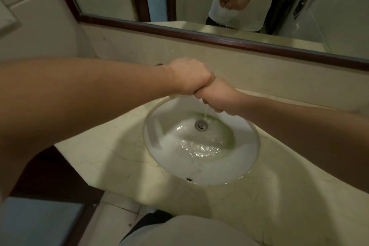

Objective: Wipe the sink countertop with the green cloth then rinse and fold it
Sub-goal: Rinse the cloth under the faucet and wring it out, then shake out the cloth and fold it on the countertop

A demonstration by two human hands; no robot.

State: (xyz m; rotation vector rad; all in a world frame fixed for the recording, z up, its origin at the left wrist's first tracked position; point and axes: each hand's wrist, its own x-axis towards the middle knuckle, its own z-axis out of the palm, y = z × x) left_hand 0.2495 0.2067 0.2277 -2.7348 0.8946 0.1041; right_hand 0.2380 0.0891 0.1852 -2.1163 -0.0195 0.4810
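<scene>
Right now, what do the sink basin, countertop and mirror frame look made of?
Sink basin: glossy white glazed ceramic, by its sheen and reflections.
Countertop: polished cream stone, probably marble or an imitation, given the faint veining.
Mirror frame: dark reddish-brown, likely varnished wood; could be laminate.

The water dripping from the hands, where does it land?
In the head view, the dripping water falls from the right hand, which is pressed against the left hand, and lands beside the drain in the sink.
</scene>
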